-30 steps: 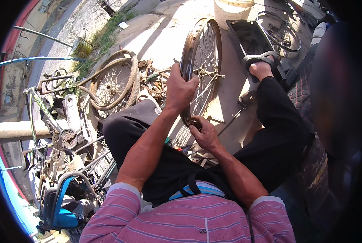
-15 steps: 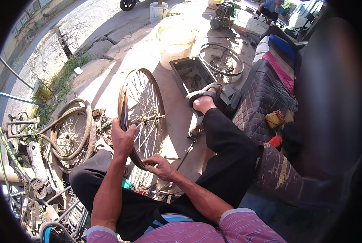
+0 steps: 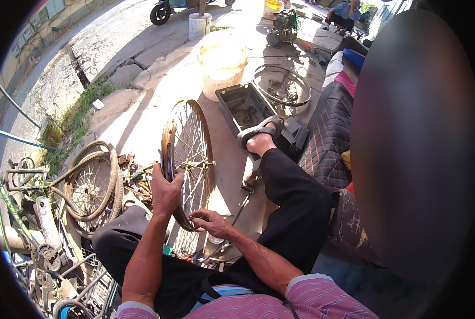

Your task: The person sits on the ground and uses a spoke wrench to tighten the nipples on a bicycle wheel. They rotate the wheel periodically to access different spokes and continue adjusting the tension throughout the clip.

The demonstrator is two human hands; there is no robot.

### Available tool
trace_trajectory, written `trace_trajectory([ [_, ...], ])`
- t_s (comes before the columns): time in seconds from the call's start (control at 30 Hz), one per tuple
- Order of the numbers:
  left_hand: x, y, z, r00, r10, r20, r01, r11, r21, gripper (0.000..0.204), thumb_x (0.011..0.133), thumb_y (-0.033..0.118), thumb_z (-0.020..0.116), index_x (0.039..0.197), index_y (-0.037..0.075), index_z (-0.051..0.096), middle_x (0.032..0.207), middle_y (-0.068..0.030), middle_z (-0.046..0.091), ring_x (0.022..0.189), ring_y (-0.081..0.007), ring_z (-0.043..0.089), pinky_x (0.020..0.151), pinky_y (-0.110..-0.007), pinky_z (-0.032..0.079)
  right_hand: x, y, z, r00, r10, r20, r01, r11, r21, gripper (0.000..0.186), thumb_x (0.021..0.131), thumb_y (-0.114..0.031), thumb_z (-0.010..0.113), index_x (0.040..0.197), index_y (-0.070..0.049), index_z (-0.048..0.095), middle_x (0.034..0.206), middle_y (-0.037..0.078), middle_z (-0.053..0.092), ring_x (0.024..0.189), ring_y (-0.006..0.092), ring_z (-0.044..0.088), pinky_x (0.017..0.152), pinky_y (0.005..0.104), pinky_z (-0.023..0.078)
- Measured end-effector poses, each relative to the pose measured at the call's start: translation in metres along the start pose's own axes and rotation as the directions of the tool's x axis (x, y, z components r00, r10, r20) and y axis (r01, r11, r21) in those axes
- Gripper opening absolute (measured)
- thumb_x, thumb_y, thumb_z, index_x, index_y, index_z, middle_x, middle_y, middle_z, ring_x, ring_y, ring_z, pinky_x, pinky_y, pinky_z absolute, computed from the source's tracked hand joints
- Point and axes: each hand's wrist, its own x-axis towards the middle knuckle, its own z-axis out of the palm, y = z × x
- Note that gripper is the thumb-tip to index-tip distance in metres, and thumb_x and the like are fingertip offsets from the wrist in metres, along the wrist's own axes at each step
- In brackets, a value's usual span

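Note:
A rusty spoked bicycle wheel (image 3: 192,165) stands upright between my legs, its rim turned partly edge-on. My left hand (image 3: 166,192) is closed around the near left side of the rim, thumb on the inner side. At the bottom of the rim my right hand (image 3: 211,222) has its fingers bent in a pinch against the edge. Whether anything small is between those fingertips is hidden. Several spokes run from the hub to the rim.
On the left lie a second wheel with a loose tyre (image 3: 91,186) and bicycle parts (image 3: 46,255). Ahead are a black crate (image 3: 232,98), a bare rim (image 3: 282,85) and a bucket (image 3: 221,69). A quilted seat (image 3: 325,135) and a large blurred shape (image 3: 418,143) fill the right.
The view has shifted, and the blurred shape at the right reaches farther left. Both hands stay on the wheel; its rim looks slightly narrower and more upright.

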Motion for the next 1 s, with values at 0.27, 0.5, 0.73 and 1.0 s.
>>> trace_trajectory([
  [0.27, 0.004, 0.002, -0.006, 1.0, -0.005, 0.021, 0.002, 0.993, 0.115, 0.034, 0.086, 0.018, 0.075, 0.106, -0.001, 0.057, 0.081, -0.0043, 0.061, 0.066, -0.0109, 0.056, 0.06, -0.028, 0.047, 0.009, 0.004, 0.012, 0.976, -0.121, -0.183, 0.107, 0.991, -0.084, 0.022, 0.1, -0.014, 0.068, 0.117, 0.0, 0.066, 0.098, 0.005, 0.072, 0.08, 0.0106, 0.066, 0.071, 0.027, 0.055],
  [0.5, -0.003, 0.009, -0.006, 0.999, -0.009, 0.035, 0.005, 0.992, 0.127, 0.035, 0.085, 0.02, 0.076, 0.105, -0.001, 0.056, 0.083, -0.0067, 0.062, 0.07, -0.0132, 0.057, 0.062, -0.031, 0.049, 0.001, -0.006, 0.03, 0.927, -0.188, -0.324, 0.125, 0.971, -0.205, 0.013, 0.098, -0.008, 0.069, 0.108, 0.0, 0.067, 0.083, 0.003, 0.069, 0.072, 0.0084, 0.065, 0.066, 0.0265, 0.054],
  [0.73, 0.004, 0.004, -0.005, 0.999, 0.045, 0.011, -0.045, 0.993, 0.106, 0.037, 0.086, 0.021, 0.073, 0.097, -0.001, 0.046, 0.073, -0.0101, 0.06, 0.062, -0.0164, 0.059, 0.055, -0.035, 0.05, -0.007, -0.024, 0.032, 0.834, -0.524, -0.174, 0.324, 0.719, -0.615, 0.019, 0.089, -0.003, 0.074, 0.107, -0.003, 0.068, 0.098, 0.013, 0.07, 0.086, 0.0278, 0.072, 0.075, 0.0364, 0.057],
  [1.0, 0.002, 0.006, -0.005, 1.0, -0.002, 0.009, 0.001, 0.995, 0.096, 0.034, 0.086, 0.019, 0.074, 0.099, -0.001, 0.051, 0.08, -0.0082, 0.062, 0.067, -0.0146, 0.059, 0.06, -0.032, 0.05, -0.004, -0.02, 0.041, 0.801, -0.5, -0.329, 0.271, 0.793, -0.546, 0.016, 0.09, -0.002, 0.073, 0.105, -0.002, 0.067, 0.095, 0.014, 0.068, 0.083, 0.0287, 0.072, 0.074, 0.0367, 0.057],
])
